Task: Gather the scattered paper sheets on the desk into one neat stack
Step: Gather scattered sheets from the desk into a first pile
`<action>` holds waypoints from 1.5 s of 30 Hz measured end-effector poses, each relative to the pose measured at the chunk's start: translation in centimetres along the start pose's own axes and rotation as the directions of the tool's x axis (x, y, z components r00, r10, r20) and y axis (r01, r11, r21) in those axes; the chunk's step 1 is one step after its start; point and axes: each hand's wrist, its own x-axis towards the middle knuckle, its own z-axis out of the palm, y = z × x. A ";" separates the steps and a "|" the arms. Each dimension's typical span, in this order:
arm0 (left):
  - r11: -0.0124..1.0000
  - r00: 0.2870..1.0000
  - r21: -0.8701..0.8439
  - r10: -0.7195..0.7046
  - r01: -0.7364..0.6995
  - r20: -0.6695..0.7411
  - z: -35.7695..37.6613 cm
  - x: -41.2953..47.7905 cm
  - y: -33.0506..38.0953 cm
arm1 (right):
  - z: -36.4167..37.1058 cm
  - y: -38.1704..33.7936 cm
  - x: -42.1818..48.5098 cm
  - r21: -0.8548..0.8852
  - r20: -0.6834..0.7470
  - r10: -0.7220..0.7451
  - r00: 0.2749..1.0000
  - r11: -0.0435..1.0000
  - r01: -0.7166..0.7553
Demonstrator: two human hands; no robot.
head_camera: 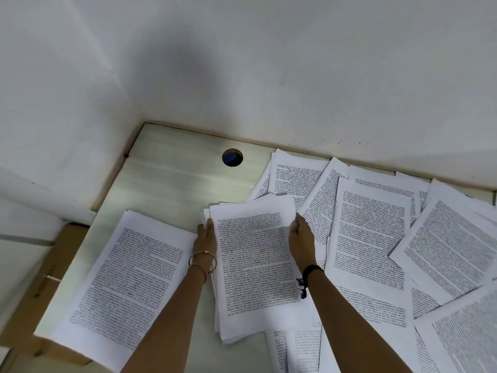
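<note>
2 sides of the ragged stack (255, 265) sit pinched in left grip (205, 238) and right grip (301, 238); uneven squeezing could fan it.

gold bangle (203, 258), black wristband (312, 270), bare forearms

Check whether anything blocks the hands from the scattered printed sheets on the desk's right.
Nothing visible does. The left hand and right hand grip a bundle of printed white paper; the scattered printed sheets lie uncovered beside it.
</note>
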 end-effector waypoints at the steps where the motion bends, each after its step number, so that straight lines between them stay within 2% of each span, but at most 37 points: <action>1: 1.000 1.000 -0.009 0.011 -0.011 -0.008 -0.1 0.2 0.2 | 0.0 -0.1 0.2 0.026 -0.028 0.027 0.999 0.999 -0.026; 6: 0.999 0.995 -0.044 0.021 -0.026 -0.101 -0.6 0.8 0.6 | 0.0 -0.1 1.4 0.028 0.000 0.039 0.999 0.999 -0.039; 8: 0.998 0.999 -0.062 0.005 -0.008 -0.052 -0.6 1.4 0.4 | 0.0 -0.4 1.7 0.023 -0.043 0.058 0.997 0.998 -0.057; 11: 0.995 0.996 -0.092 -0.020 0.028 0.083 -0.6 2.4 0.2 | 0.1 -0.8 1.9 -0.048 0.024 0.060 0.998 0.997 -0.059; 16: 0.981 0.995 -0.196 0.002 0.018 0.103 -0.3 2.4 1.0 | 0.6 -0.9 3.2 -0.023 -0.006 0.065 0.998 0.998 -0.065; 18: 0.988 0.989 -0.154 0.042 -0.020 0.143 0.1 1.8 2.1 | 1.1 -1.0 3.0 -0.041 0.052 0.035 0.998 0.999 -0.033; 20: 0.996 0.995 -0.080 0.035 -0.027 0.092 0.3 1.7 2.9 | 1.3 -1.3 3.1 -0.001 0.010 0.024 1.000 1.000 -0.024; 22: 0.998 0.991 -0.035 0.055 -0.051 0.121 0.1 1.7 3.3 | 1.3 -1.4 3.6 0.017 -0.026 0.059 0.998 0.998 -0.058; 24: 0.996 0.977 -0.002 0.089 -0.091 0.194 0.1 1.8 3.2 | 1.0 -1.4 3.7 -0.058 0.083 0.058 0.995 0.997 -0.053; 25: 0.995 0.978 -0.010 0.095 -0.094 0.184 0.0 2.0 3.2 | 0.8 -1.2 3.8 -0.060 0.104 0.041 0.994 0.998 -0.035; 27: 0.996 0.986 -0.021 0.091 -0.089 0.141 -0.1 2.5 3.0 | 0.2 -1.1 3.7 0.048 0.047 0.065 0.997 0.997 -0.067; 28: 0.995 0.979 -0.011 0.096 -0.096 0.178 -0.2 2.5 3.1 | -0.1 -1.0 3.8 0.074 0.049 0.082 0.995 0.994 -0.085; 30: 0.993 0.947 -0.025 0.122 -0.119 0.297 -0.3 2.4 3.1 | -0.5 -0.9 3.8 0.014 0.185 0.064 0.981 0.998 -0.067; 31: 0.991 0.944 -0.056 0.131 -0.120 0.303 -0.3 2.7 2.8 | -0.6 -1.0 3.7 0.021 0.224 0.041 0.974 0.999 -0.047; 32: 0.991 0.954 -0.092 0.120 -0.098 0.274 -0.6 2.6 2.7 | -0.6 -1.3 3.7 0.073 0.200 0.020 0.980 0.997 -0.035; 34: 0.986 0.975 -0.163 0.072 -0.038 0.208 -1.2 2.2 2.5 | -1.1 -2.8 3.8 0.284 0.076 0.003 0.997 0.959 -0.025; 36: 0.995 0.962 -0.094 0.061 -0.037 0.265 -1.8 1.6 1.6 | -1.7 -4.1 4.2 0.477 0.007 0.034 0.999 0.878 -0.033; 37: 0.997 0.948 -0.048 0.070 -0.058 0.311 -2.1 1.4 0.7 | -1.9 -4.3 4.3 0.514 0.029 0.059 0.998 0.855 -0.065; 38: 0.997 0.947 -0.009 0.077 -0.078 0.313 -2.2 1.2 -0.1 | -1.9 -4.2 4.4 0.484 0.068 0.084 0.994 0.868 -0.107; 41: 0.998 0.982 -0.053 0.024 -0.015 0.187 -1.7 1.4 -2.9 | -1.3 -2.2 2.1 0.113 0.186 0.128 0.974 0.982 -0.150; 42: 0.998 0.988 -0.069 0.009 0.002 0.154 -1.6 0.8 -3.1 | -1.0 -1.3 0.8 0.037 0.175 0.135 0.975 0.989 -0.144; 45: 0.999 0.996 -0.050 -0.008 0.012 0.087 -0.8 -1.2 -3.0 | -0.2 0.4 -3.3 0.009 0.053 0.141 0.989 0.990 -0.141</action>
